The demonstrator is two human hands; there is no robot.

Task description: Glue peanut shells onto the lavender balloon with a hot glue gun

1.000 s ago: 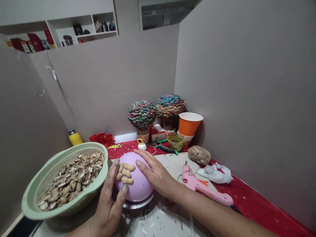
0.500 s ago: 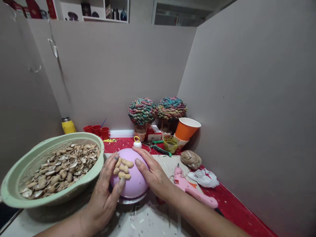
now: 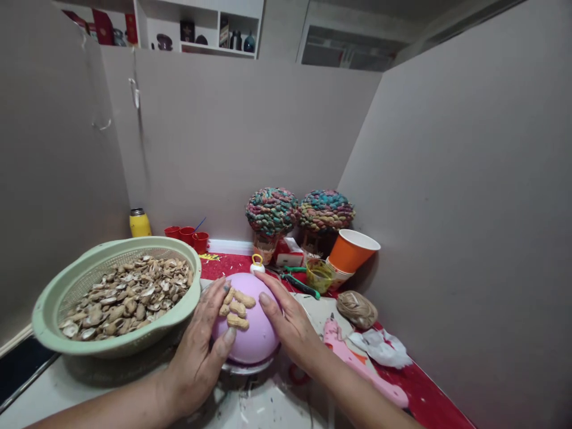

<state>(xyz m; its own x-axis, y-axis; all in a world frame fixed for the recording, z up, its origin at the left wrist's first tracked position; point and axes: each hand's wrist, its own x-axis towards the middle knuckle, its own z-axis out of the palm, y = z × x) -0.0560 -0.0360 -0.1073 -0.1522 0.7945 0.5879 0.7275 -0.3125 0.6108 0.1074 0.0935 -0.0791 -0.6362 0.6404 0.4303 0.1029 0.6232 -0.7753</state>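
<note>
A purple balloon [image 3: 257, 339] rests on a round, shiny base in front of me. Several peanut shells [image 3: 238, 310] sit on its upper left surface. My left hand [image 3: 201, 345] wraps the balloon's left side, its thumb close below the lowest shell. Against the right side lies my right hand [image 3: 288, 322], thumb and fingers spread over the curve. Both hands hold the balloon between them. To the left stands a green basket [image 3: 44, 322] filled with peanut shells.
Behind are two colourful shell-covered balls [image 3: 271, 211], an orange cup [image 3: 353, 253], red cups [image 3: 201, 242] and a yellow bottle [image 3: 140, 223]. Green-handled pliers [image 3: 304, 287], twine [image 3: 356, 308], crumpled white tissue [image 3: 384, 347] and a pink glue gun [image 3: 357, 360] lie at the right.
The view has shifted, so most things appear further right and the back objects slightly lower. Both hands keep the same hold on the balloon.
</note>
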